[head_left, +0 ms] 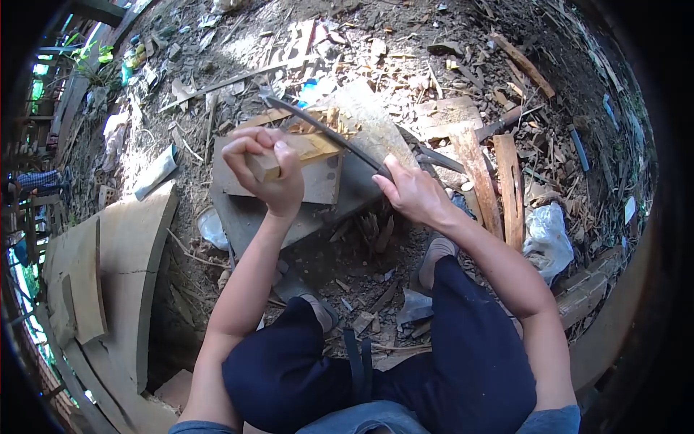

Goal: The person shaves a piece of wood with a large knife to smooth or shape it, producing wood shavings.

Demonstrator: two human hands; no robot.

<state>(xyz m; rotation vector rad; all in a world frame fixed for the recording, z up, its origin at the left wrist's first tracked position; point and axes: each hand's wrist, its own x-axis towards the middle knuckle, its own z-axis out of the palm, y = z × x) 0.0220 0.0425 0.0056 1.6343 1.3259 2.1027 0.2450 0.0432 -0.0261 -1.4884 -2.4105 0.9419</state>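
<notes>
1. One wooden stick (289, 155) lies on the chopping block (361, 119), left hand (269, 173) fingers curled tight round its near end
2. One long blade (325, 130) crosses the block, right hand (413, 194) fingers wrapped on its handle
3. Two planks (495, 184) lie right of the block

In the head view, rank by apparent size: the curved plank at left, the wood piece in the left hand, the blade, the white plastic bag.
1. curved plank
2. blade, long but thin
3. white plastic bag
4. wood piece, partly hidden by the left hand; bag and piece look close.

Two hands (264, 170), one blade (325, 132), one block (303, 148)
</notes>
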